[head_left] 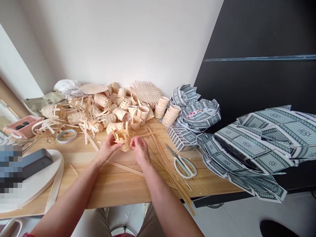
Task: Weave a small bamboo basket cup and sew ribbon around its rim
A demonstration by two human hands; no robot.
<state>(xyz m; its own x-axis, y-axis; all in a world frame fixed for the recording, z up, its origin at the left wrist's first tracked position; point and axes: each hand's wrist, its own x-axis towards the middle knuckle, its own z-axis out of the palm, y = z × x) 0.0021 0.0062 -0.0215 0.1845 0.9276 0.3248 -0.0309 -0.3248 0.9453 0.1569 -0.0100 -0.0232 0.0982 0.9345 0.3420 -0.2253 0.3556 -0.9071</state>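
Close above the wooden table, my left hand (110,144) grips a small woven basket (125,144) by its left side. Loose strip ends stick up around the basket's rim. My right hand (139,146) is closed at the basket's right side, with the fingers pinched together. A thin pale strip (145,134) runs off to the right just above that hand; whether the fingers hold it is too small to make out. Long narrow strips (164,161) lie on the table to the right, beside scissors (184,164) with white handles.
Several woven cups (120,114) and loose strips are heaped along the wall. A tape roll (66,135) and a pink tray (22,126) are at the left. Structures of folded playing cards (249,141) fill the right side. The table's front edge (116,205) is near my lap.
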